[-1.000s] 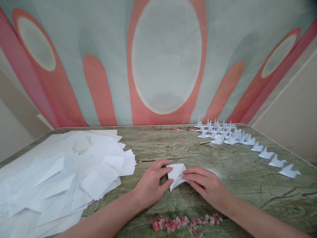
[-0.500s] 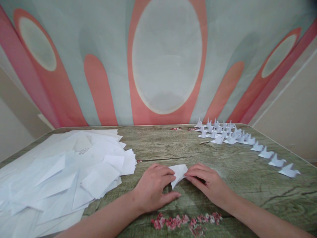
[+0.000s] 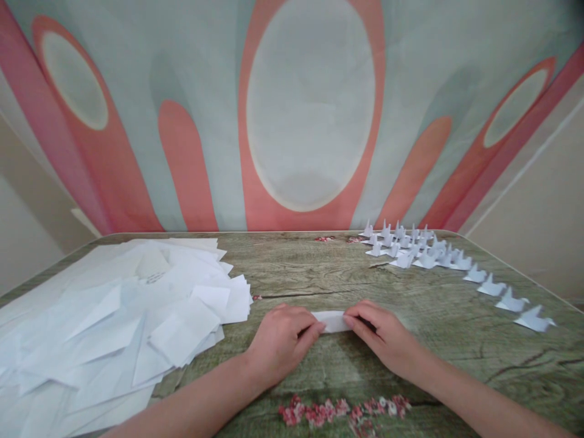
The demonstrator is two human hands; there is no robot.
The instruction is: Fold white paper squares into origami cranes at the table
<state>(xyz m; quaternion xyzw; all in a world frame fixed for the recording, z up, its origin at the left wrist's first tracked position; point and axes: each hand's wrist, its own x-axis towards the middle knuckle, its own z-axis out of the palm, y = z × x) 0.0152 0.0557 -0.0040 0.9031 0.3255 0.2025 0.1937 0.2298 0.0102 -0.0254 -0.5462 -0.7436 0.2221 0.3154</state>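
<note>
A small folded piece of white paper stretches between my two hands over the middle of the table. My left hand pinches its left end between thumb and fingers. At the other end, my right hand grips it the same way. The paper shows as a narrow band, and its ends are hidden under my fingers.
A wide heap of loose white paper sheets covers the left of the wood-grain table. Several folded white paper cranes stand in rows at the back right. Behind the table hangs a coral and grey-green patterned backdrop.
The paper, earlier a pointed shape with its face showing, now appears as a flat band. My left thumb has come up from the table and closed on the paper's left end.
</note>
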